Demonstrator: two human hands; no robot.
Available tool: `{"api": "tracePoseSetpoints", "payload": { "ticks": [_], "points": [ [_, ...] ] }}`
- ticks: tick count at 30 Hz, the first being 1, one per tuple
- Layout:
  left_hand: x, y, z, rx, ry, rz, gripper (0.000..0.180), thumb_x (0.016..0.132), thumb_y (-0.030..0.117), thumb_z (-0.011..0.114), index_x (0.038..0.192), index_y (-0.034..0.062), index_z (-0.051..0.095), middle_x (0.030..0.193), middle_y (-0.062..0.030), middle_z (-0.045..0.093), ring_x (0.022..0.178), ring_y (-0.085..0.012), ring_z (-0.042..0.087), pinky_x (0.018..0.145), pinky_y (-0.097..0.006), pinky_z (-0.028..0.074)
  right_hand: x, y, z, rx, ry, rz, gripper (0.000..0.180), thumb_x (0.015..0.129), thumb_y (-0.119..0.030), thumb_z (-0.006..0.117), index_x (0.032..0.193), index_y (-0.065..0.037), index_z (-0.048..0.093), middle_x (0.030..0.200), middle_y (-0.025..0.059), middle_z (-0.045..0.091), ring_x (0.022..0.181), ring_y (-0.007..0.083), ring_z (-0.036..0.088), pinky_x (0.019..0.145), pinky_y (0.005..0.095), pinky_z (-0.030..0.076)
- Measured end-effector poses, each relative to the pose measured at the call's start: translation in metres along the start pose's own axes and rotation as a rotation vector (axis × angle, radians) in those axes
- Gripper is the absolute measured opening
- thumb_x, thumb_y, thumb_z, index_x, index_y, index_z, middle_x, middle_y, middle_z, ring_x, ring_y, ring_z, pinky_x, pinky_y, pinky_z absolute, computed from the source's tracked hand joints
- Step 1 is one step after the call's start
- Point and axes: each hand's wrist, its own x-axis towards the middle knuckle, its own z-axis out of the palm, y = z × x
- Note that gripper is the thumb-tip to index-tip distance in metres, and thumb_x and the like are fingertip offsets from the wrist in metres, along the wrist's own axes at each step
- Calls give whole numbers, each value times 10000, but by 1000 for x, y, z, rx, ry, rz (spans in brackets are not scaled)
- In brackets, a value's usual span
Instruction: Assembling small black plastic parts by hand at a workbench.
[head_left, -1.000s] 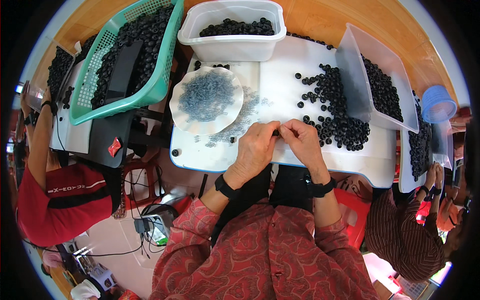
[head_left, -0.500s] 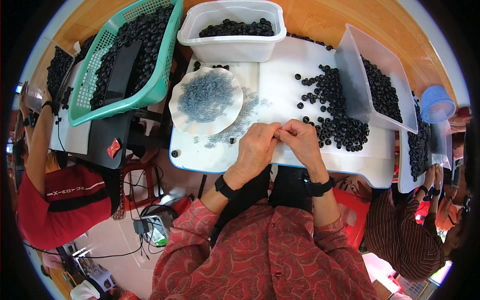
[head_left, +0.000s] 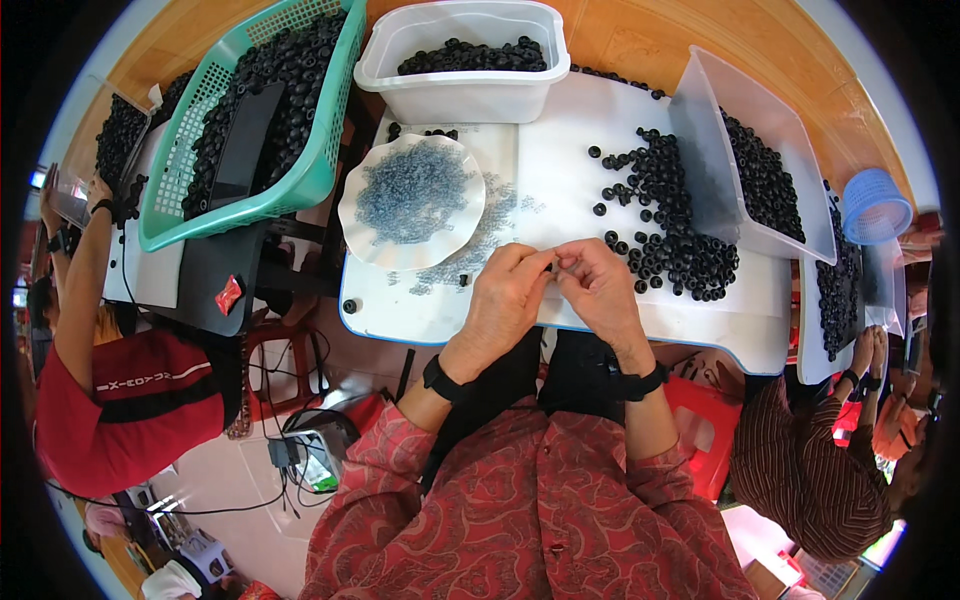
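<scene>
My left hand [head_left: 507,302] is closed in a pinch over the front edge of the white table, with a small dark piece [head_left: 549,267] showing at its fingertips. It looks like one of the black ring-shaped parts [head_left: 660,180] heaped on the table to the right. Close against it, my right hand [head_left: 602,292] has thumb and finger pinched together; whatever they hold is too small to make out. Left of my hands, a scalloped white plate [head_left: 350,222] bears a pile of small clear bluish pieces [head_left: 410,190]. More of these pieces lie scattered on the table beside the plate.
Black parts also fill a white tub [head_left: 460,100] at the back, a tipped clear bin [head_left: 705,165] at right and a green basket [head_left: 325,150] at left. A blue basket [head_left: 876,207] stands far right. Co-workers sit on both sides; cables [head_left: 285,455] run below left.
My hands have parted slightly at the fingertips, and the dark piece between them now shows. My right fingers have opened out a little from their tighter curl.
</scene>
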Motion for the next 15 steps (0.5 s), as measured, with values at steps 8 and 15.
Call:
{"api": "tracePoseSetpoints", "payload": {
  "ticks": [8, 15],
  "points": [
    [0, 4, -4, -61, -8, -112, 233, 839, -28, 685, 1065, 24, 699, 953, -124, 665, 784, -261, 680, 668, -330, 539, -5, -9, 5, -66, 31, -2, 199, 778, 1, 720, 974, -39, 715, 900, 62, 610, 636, 136, 591, 586, 273, 487],
    [1, 0, -5, -107, 3, -156, 227, 844, -31, 659, 1053, 41, 712, 908, -127, 653, 768, -267, 675, 659, -349, 538, -7, -10, 11, -129, 86, -51, 142, 806, -12, 716, 946, -38, 722, 895, 68, 604, 657, 164, 604, 603, 289, 485]
  ]
}}
